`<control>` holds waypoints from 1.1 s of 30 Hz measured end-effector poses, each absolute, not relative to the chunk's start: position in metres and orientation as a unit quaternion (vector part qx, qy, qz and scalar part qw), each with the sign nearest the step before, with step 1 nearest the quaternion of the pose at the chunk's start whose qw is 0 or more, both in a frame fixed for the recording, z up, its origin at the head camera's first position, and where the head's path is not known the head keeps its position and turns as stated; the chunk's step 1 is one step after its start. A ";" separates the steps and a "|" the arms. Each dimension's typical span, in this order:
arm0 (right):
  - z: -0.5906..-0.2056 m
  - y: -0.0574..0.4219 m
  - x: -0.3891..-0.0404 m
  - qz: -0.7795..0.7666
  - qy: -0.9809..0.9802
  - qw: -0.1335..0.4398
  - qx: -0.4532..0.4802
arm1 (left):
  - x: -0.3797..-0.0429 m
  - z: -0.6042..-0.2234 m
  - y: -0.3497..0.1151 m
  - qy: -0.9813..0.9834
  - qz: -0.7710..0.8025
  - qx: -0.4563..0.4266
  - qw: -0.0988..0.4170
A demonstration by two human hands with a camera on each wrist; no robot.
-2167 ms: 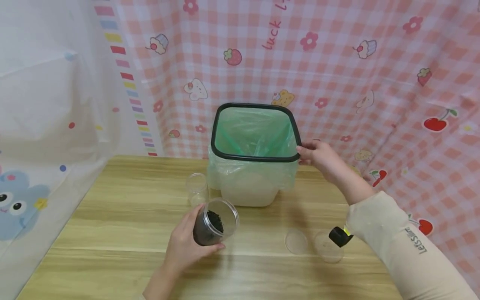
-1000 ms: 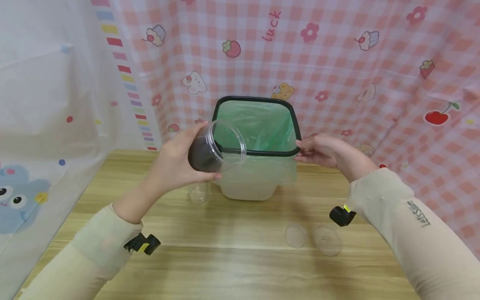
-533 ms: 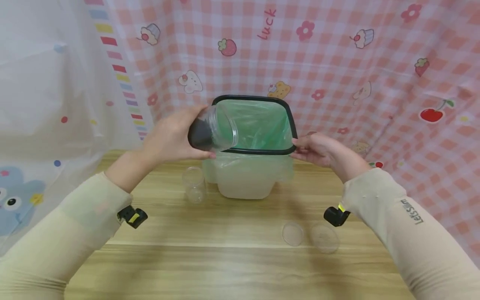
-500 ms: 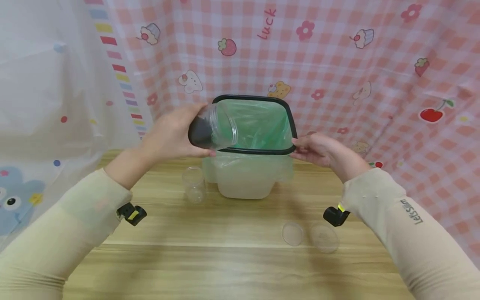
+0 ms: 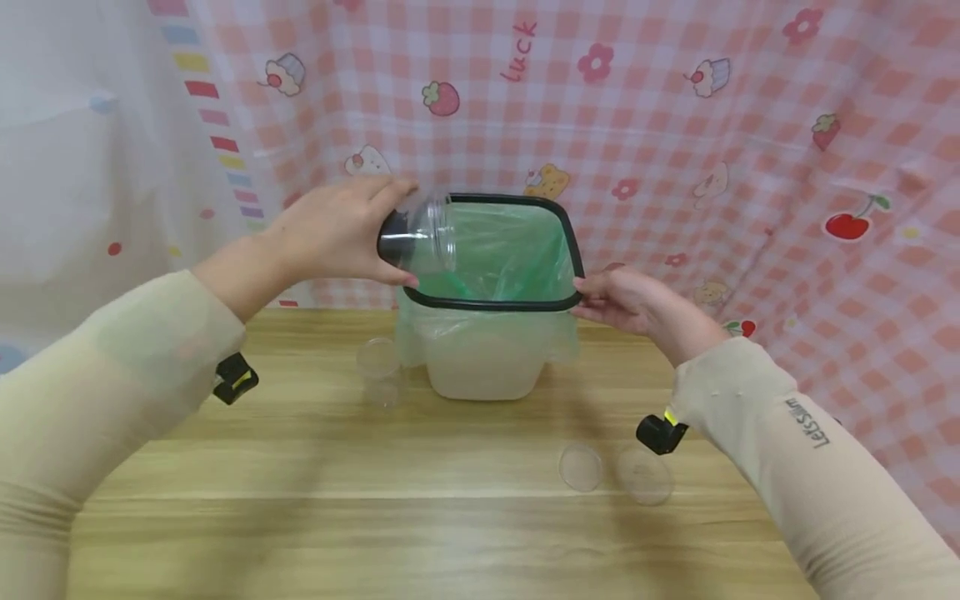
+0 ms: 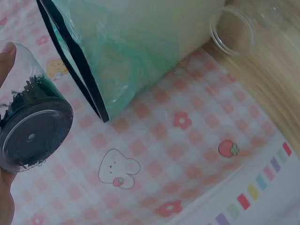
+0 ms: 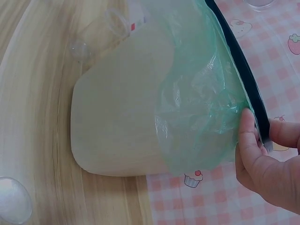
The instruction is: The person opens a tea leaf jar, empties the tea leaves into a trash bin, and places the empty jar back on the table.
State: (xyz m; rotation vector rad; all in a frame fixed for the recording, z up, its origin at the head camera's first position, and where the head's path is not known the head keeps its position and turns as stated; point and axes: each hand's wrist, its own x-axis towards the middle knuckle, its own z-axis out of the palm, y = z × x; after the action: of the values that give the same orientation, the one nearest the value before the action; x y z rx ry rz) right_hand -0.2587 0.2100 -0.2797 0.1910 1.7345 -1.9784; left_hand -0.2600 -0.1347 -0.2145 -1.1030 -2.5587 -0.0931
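Note:
My left hand (image 5: pixel 337 229) grips a clear plastic jar (image 5: pixel 431 237) with dark, leaf-like bits in its bottom, perhaps loose tea. The jar lies tipped on its side over the left edge of a trash bin (image 5: pixel 483 367), its mouth facing right. In the left wrist view the dark bits (image 6: pixel 35 91) lie against the jar's base and lower wall. A green trash bag (image 5: pixel 517 242) lines the bin and folds over its outside under a black rim (image 5: pixel 495 306). My right hand (image 5: pixel 626 300) pinches that rim at its front right corner, fingers below and thumb above in the right wrist view.
A second clear jar (image 5: pixel 381 371) stands on the wooden table (image 5: pixel 420 533), left of the bin. Two clear round lids (image 5: pixel 581 468) lie flat at the front right. A checked pink curtain (image 5: pixel 637 125) hangs right behind the bin.
My left hand has lifted the jar from above the table to the bin's left edge and tilted it from upright to sideways. The right hand keeps its hold on the rim.

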 end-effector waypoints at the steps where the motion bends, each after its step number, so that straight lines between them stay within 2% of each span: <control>1: -0.280 0.210 -0.259 -0.727 0.636 0.249 0.069 | -0.261 -0.213 -0.134 -0.903 -0.026 -0.393 0.172; 8: -0.283 0.210 -0.257 -0.727 0.636 0.250 0.073 | -0.267 -0.208 -0.131 -0.894 0.017 -0.420 0.155; 16: -0.280 0.208 -0.258 -0.725 0.636 0.255 0.062 | -0.271 -0.200 -0.131 -0.901 0.054 -0.414 0.122; 23: -0.280 0.209 -0.258 -0.724 0.639 0.254 0.062 | -0.275 -0.203 -0.127 -0.887 0.073 -0.438 0.129; 33: -0.280 0.210 -0.259 -0.725 0.639 0.249 0.066 | -0.279 -0.199 -0.122 -0.881 0.104 -0.447 0.114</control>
State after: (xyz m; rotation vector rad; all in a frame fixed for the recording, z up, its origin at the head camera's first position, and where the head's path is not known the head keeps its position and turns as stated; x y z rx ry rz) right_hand -0.2585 0.2098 -0.2802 0.1787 1.7409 -1.9739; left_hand -0.2787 -0.1216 -0.1992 -1.3119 -2.5836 0.3046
